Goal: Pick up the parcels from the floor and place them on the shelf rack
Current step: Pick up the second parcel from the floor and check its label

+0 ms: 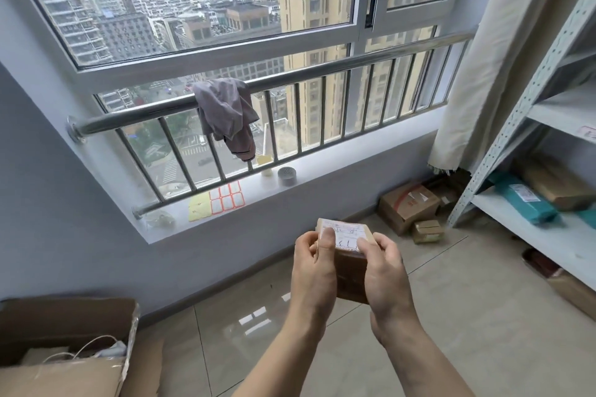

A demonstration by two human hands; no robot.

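A small brown parcel with a white handwritten label on top is held up in front of me, above the tiled floor. My left hand grips its left side, thumb on the label. My right hand grips its right side. The grey metal shelf rack stands at the right; a teal parcel and a brown parcel lie on its lower shelf. On the floor by the rack's foot sit a larger cardboard box and a small box.
An open cardboard box with string and scraps sits at the bottom left. A window with a steel railing and a hanging cloth faces me. Sticker sheets lie on the sill. A curtain hangs beside the rack.
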